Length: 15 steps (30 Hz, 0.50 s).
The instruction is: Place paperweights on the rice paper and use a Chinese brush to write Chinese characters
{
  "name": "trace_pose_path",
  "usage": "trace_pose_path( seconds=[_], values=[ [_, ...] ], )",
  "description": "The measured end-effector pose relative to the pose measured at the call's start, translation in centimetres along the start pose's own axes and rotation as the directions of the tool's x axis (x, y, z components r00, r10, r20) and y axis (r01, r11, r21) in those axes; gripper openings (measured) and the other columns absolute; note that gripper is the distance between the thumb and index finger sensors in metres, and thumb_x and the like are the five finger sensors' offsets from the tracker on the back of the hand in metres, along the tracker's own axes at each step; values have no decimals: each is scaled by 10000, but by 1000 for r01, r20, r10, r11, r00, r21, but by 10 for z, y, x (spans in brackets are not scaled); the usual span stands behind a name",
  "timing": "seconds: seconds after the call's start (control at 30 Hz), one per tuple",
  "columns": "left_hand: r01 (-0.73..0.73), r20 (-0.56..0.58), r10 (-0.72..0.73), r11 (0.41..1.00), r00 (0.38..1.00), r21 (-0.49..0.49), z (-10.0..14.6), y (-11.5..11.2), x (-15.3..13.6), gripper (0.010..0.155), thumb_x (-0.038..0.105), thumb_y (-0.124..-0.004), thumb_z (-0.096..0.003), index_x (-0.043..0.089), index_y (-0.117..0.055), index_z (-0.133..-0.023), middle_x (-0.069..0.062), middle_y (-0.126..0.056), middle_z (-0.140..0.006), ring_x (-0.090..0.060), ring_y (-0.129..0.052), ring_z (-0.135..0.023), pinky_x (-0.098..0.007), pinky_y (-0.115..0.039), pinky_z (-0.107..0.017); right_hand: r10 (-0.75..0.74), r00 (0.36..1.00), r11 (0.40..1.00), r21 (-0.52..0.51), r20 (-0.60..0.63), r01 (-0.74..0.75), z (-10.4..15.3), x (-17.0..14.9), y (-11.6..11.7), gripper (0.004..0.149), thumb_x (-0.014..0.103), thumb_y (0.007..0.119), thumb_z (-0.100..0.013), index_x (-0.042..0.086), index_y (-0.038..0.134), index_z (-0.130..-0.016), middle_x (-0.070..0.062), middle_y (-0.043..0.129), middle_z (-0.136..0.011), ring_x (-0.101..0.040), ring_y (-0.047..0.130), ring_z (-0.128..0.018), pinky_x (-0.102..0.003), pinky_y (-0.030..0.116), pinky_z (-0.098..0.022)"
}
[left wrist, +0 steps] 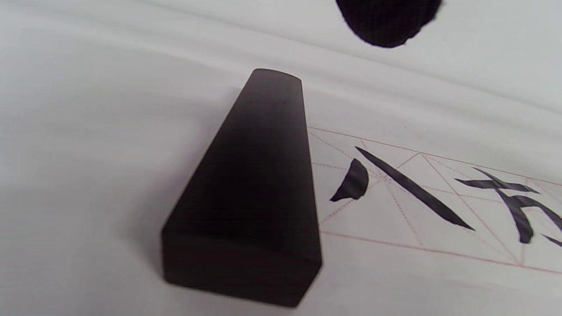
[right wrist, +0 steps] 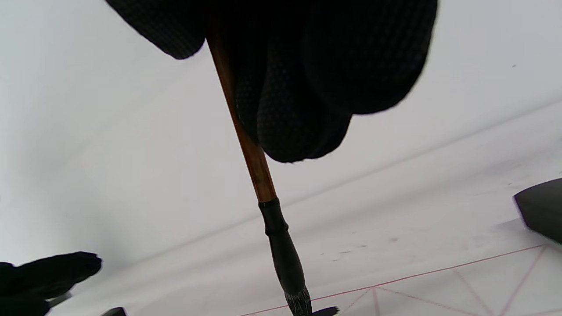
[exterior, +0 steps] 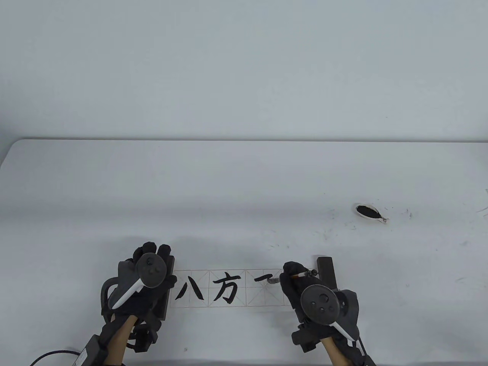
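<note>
A strip of rice paper [exterior: 228, 288] with a red grid lies near the table's front edge. It bears two finished black characters and one horizontal stroke. A dark paperweight [exterior: 167, 301] lies on its left end, another paperweight [exterior: 327, 272] on its right end. My left hand [exterior: 154, 253] lies over the left paperweight [left wrist: 254, 188] with relaxed fingers; the left wrist view shows one fingertip [left wrist: 386, 22] beyond the block. My right hand [exterior: 291, 276] grips the brush [right wrist: 254, 162]. Its black tip [right wrist: 300, 303] touches the paper at the stroke's right end.
A small white dish of black ink [exterior: 369, 212] sits on the table to the right and further back, with ink specks around it. Cables trail from both wrists at the bottom edge.
</note>
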<state>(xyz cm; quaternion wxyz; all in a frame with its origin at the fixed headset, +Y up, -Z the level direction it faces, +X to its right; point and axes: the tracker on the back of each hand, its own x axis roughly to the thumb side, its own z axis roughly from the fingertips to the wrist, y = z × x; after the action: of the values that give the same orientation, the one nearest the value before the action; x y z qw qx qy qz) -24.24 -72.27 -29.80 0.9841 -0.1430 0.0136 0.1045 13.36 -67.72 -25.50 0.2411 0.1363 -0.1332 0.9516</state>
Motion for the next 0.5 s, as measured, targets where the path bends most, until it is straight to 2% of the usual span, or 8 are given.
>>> trace_pose_path(
  seconds=[0.1, 0.5],
  values=[
    [0, 0, 0, 1000, 1000, 0, 0, 0, 0, 826, 516, -594, -533, 375, -97, -1178, -74, -41, -1262, -381, -115, -1193, -536, -138, -851, -45, 999, 999, 5, 30, 45, 1, 2, 1, 437, 372, 669, -562, 70, 742, -869, -162, 946, -688, -243, 1007, -461, -306, 870, -287],
    [2, 2, -2, 1000, 1000, -5, 0, 0, 0, 825, 516, -594, -533, 376, -99, -1177, -79, -44, -1262, -383, -116, -1193, -536, -140, -851, 32, 999, 998, 48, 40, -33, 1, 3, 7, 433, 370, 671, -561, 71, 746, -865, -160, 947, -691, -248, 1007, -468, -312, 871, -293]
  ],
)
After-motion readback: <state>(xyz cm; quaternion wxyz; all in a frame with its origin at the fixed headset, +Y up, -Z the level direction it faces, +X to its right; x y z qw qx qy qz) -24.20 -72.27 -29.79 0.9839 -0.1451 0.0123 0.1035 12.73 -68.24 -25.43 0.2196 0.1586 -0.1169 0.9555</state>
